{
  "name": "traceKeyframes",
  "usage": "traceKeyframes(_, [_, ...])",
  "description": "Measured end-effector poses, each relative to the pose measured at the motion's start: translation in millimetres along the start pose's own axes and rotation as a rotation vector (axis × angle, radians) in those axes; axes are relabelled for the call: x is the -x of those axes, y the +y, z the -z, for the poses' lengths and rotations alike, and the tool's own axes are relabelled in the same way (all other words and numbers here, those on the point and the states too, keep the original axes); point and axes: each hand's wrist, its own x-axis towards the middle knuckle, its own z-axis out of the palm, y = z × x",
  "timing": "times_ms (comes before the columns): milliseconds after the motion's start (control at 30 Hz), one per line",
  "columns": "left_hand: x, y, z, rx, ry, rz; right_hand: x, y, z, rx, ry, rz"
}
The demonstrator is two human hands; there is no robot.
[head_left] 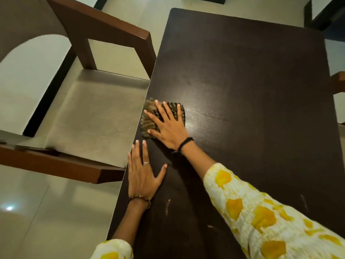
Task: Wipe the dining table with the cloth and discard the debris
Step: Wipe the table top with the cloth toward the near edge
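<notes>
The dining table (252, 109) filled the right and centre of the frame, its dark top cut off at the right and bottom edges; the right hand (167, 126) lay flat with fingers spread on the cloth (149, 116), pressing it down near the table's left edge at mid-frame; the hand hid much of the cloth, so only its brown ribbed margins showed. The left hand (142, 174) rested palm-down and open on the bare tabletop just below, close to the edge, gripping nothing; the two hands were near but apart. A few pale marks (168, 206) lay lower on the top; whether crumbs or scratches could not be told. A wooden chair (104, 32) stood at upper left, partly out of frame.
</notes>
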Motion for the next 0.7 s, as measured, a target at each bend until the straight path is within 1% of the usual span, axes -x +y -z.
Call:
traceKeyframes(67, [0,-1,0,-0.002,-0.010,0.007,24,14,-4,-0.020,0.049,0.010])
traceKeyframes(133, [0,-1,0,-0.008,-0.019,0.012,54,34,-8,-0.056,0.085,-0.058])
traceKeyframes(233, [0,-1,0,-0.015,-0.021,0.004,92,60,-11,-0.079,0.093,-0.166])
traceKeyframes(300, [0,0,0,-0.016,-0.016,-0.001,94,63,-10,-0.087,0.093,-0.212])
traceKeyframes(400, [0,-1,-1,-0.013,-0.019,-0.004,71,55,-5,-0.104,0.083,-0.265])
traceKeyframes(467, [0,-2,-1,-0.005,-0.025,-0.002,46,45,-2,-0.118,0.073,-0.257])
traceKeyframes(567, [-1,-2,-1,0.010,-0.019,-0.007,3,22,2,-0.162,0.050,-0.195])
traceKeyframes(700, [0,-2,1,0.047,0.005,0.003,-28,-15,-3,-0.144,0.024,-0.043])
